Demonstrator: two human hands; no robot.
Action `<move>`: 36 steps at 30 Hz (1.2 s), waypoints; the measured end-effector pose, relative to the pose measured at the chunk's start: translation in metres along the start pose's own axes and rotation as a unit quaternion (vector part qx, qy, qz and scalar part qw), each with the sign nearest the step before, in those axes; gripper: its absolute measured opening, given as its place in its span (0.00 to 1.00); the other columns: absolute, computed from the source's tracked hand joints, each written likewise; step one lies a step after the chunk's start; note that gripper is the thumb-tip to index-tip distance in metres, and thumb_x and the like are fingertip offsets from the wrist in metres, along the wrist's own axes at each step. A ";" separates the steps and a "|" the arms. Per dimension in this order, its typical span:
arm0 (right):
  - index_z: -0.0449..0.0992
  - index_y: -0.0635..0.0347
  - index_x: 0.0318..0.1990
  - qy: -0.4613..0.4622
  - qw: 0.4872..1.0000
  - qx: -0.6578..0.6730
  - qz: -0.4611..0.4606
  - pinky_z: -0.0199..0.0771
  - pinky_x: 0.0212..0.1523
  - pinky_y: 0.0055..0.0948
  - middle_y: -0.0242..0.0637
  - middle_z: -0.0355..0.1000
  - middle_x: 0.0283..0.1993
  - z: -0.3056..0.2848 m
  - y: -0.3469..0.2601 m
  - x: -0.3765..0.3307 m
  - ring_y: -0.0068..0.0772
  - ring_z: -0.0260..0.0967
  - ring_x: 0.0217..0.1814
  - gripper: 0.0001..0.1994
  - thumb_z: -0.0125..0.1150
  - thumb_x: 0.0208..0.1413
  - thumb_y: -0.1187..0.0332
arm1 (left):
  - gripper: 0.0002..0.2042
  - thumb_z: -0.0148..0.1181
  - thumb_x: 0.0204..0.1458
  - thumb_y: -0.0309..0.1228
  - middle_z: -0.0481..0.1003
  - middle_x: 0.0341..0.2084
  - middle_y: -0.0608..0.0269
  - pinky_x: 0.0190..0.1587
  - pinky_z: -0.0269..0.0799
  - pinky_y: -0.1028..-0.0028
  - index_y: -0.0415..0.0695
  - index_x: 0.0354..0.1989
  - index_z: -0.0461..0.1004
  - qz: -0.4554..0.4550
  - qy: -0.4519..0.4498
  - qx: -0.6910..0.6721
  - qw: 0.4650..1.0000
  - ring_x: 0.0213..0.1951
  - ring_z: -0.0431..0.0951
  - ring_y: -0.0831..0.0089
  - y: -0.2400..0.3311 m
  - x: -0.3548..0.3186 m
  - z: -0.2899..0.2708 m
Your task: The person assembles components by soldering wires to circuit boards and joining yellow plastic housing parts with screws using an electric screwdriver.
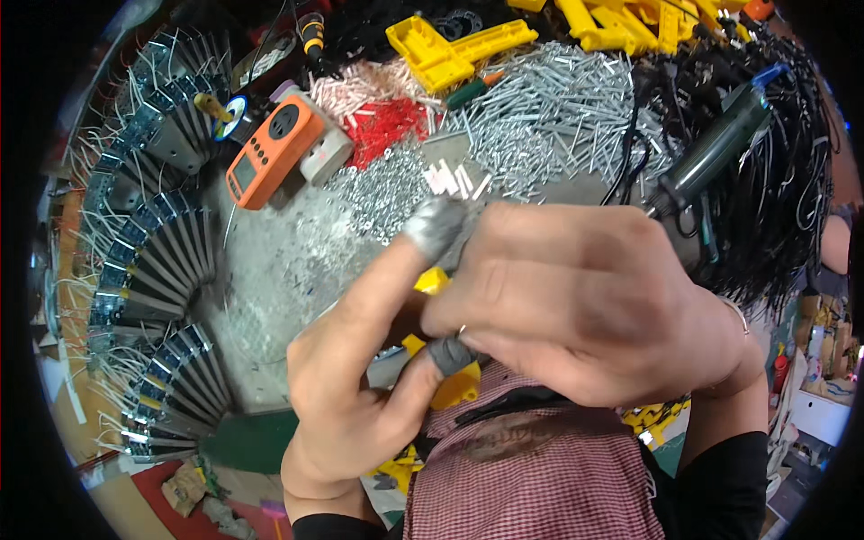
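Observation:
My left hand (346,396) is closed around a yellow plastic part (457,389), in front of my checked apron (504,486). Grey tape wraps the tips of its thumb and index finger. Curled and blurred by motion, my right hand (585,301) presses its fingers together right against the part and the left fingertips. A small bit of bright metal glints between the two hands. Whatever the right fingers pinch is hidden. Several short pale sleeves (457,178) lie on the bench just beyond the hands.
An orange socket meter (270,148) stands at the left. Beyond it curve rows of metal-plated blocks with white wires (157,297). Piles of screws (576,108), nuts (387,193) and red pieces (387,133) spread at the back, near a yellow housing (441,56). Black cables and a dark green power screwdriver (720,148) lie right.

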State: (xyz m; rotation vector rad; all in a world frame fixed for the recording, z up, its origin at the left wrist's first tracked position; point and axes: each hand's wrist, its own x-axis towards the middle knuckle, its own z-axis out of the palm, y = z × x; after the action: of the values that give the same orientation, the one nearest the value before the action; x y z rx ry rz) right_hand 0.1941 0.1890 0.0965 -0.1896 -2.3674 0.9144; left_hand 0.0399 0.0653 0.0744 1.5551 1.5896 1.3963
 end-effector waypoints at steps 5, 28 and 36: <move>0.76 0.62 0.37 0.158 0.977 0.071 0.127 0.73 0.29 0.19 0.38 0.74 0.33 0.027 0.015 -0.034 0.26 0.72 0.29 0.10 0.65 0.45 0.80 | 0.26 0.59 0.45 0.18 0.77 0.41 0.52 0.41 0.75 0.74 0.34 0.57 0.66 -0.006 0.004 0.028 1.000 0.38 0.80 0.69 -0.031 -0.003 -0.011; 0.69 0.66 0.33 0.214 0.882 0.204 0.366 0.65 0.22 0.27 0.42 0.68 0.20 0.125 0.005 -0.092 0.25 0.67 0.19 0.06 0.59 0.54 0.74 | 0.17 0.57 0.37 0.25 0.75 0.30 0.61 0.28 0.64 0.69 0.44 0.40 0.76 0.273 -0.153 0.336 0.888 0.27 0.73 0.66 -0.052 0.017 0.033; 0.69 0.64 0.51 0.427 0.843 0.019 0.325 0.69 0.32 0.20 0.37 0.72 0.40 0.025 0.040 -0.125 0.20 0.66 0.32 0.16 0.59 0.54 0.76 | 0.18 0.58 0.36 0.22 0.72 0.31 0.60 0.32 0.65 0.66 0.44 0.41 0.75 0.216 -0.176 0.379 0.882 0.31 0.71 0.62 -0.046 0.014 0.032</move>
State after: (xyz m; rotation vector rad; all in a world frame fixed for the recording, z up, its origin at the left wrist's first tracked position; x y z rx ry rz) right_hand 0.2787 0.1637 -0.0030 -1.1757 -1.4269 0.8925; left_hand 0.0467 0.0962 0.0267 2.5723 1.7061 0.5834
